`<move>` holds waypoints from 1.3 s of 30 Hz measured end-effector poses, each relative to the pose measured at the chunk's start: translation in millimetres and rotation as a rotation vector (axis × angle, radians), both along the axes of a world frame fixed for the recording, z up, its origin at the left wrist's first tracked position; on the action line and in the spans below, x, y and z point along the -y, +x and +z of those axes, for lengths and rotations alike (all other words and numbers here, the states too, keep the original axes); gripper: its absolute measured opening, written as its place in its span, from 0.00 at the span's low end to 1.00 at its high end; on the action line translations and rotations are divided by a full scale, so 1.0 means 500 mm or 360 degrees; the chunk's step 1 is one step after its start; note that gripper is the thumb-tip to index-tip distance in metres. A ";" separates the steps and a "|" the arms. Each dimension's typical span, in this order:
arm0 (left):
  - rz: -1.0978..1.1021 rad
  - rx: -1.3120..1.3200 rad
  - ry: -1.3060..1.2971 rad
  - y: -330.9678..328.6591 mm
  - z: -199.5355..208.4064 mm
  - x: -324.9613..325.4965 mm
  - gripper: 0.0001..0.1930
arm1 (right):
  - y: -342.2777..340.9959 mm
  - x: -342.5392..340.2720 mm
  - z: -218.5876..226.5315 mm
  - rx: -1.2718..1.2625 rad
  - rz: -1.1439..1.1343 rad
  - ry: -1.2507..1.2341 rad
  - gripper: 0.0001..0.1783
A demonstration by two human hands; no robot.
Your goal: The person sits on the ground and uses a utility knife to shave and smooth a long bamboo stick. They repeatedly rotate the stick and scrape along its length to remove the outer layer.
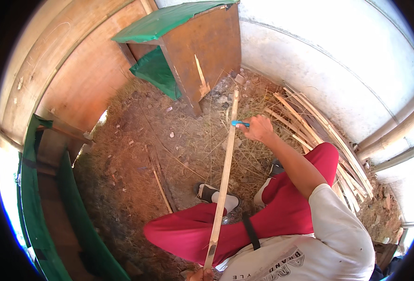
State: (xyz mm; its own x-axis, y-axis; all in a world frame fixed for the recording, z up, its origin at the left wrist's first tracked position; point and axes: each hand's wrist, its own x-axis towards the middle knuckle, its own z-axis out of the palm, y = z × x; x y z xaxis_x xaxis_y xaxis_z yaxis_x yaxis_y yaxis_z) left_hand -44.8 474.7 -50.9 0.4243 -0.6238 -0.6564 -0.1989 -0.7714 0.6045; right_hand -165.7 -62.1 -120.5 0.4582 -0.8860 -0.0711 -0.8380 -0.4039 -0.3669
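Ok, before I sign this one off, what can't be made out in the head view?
All in the head view:
- Left hand: mostly cut off by the lower edge, so its full grip on the wooden strip is unclear.
- Blue tool in the right hand: partly covered by the fingers, too small to tell its kind.
- Right shoe: partly hidden by the red trouser leg.

strip [224, 180]: matt bare wood | tool [235, 123]: plastic-looking, smooth | cabinet cover [172, 19]: glossy sheeting | trousers [284, 199]: matt cloth
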 end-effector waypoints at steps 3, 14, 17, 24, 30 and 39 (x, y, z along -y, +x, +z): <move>0.0050 -0.0012 0.0031 0.009 0.005 -0.012 0.13 | -0.011 0.039 0.029 -0.0026 -0.0219 0.0315 0.25; 0.0172 -0.0080 0.0071 0.025 0.020 -0.029 0.14 | -0.088 0.198 -0.039 -0.0120 -0.0537 0.0142 0.30; 0.0232 -0.0083 0.0083 0.030 0.037 -0.048 0.14 | -0.115 0.219 -0.034 -0.0214 -0.0420 -0.0119 0.29; 0.0236 -0.0307 0.0034 0.046 0.062 0.001 0.17 | -0.089 0.142 -0.048 -0.0180 -0.0036 0.1328 0.29; 0.0383 -0.0976 -0.0015 0.057 0.066 0.171 0.18 | -0.074 -0.080 0.023 0.0814 0.0155 0.0667 0.30; 0.0281 -0.1472 -0.0266 0.045 -0.059 0.393 0.18 | -0.062 -0.269 -0.029 0.1400 0.0072 0.1040 0.32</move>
